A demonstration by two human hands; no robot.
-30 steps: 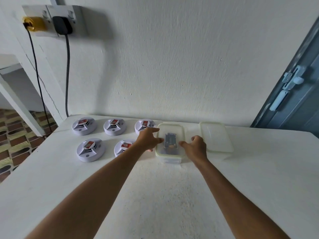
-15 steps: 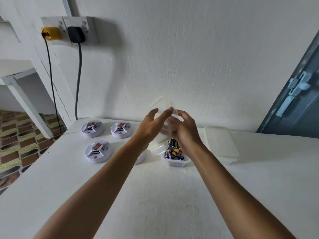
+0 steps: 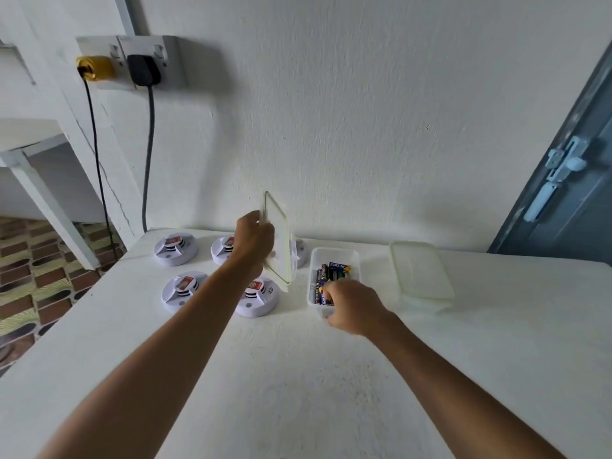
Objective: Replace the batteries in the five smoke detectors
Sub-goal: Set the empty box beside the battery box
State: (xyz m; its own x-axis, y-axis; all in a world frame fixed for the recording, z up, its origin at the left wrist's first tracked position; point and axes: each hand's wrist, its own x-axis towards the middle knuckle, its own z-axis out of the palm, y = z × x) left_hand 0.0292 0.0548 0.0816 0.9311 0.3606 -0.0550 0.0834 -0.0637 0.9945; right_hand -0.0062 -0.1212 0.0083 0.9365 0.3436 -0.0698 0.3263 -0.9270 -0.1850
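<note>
While the lid is off: the small clear plastic tub point(image 3: 333, 256) stands open on the white table point(image 3: 298, 376), with assorted batteries point(image 3: 332, 274) lying inside it.
Left hand point(image 3: 253, 241): raised above the table, fingers curled round the near edge of a translucent rectangular plastic lid point(image 3: 280, 238), which it holds almost upright and tilted, clear of the tub.
Right hand point(image 3: 352, 306): at the near end of the tub, fingers curled down into it among the batteries; whether they pinch one cannot be told.
Smoke detectors: five round white plastic units with red labels, left of the tub in two rows. Back row: one far left point(image 3: 176, 248), one point(image 3: 222, 250) partly behind the left wrist, one point(image 3: 299, 256) mostly hidden by the lid. Front row: one point(image 3: 183, 290) on the left, one point(image 3: 256, 298) just beside the tub.
Second container: a larger translucent lidded plastic box point(image 3: 422, 276), closed, right of the tub.
Wall: a white double socket point(image 3: 132, 59) with a yellow plug point(image 3: 96, 68) and a black plug point(image 3: 143, 69), both cables hanging down.
Far right: a grey-blue door point(image 3: 569, 180) with a pale latch.
</note>
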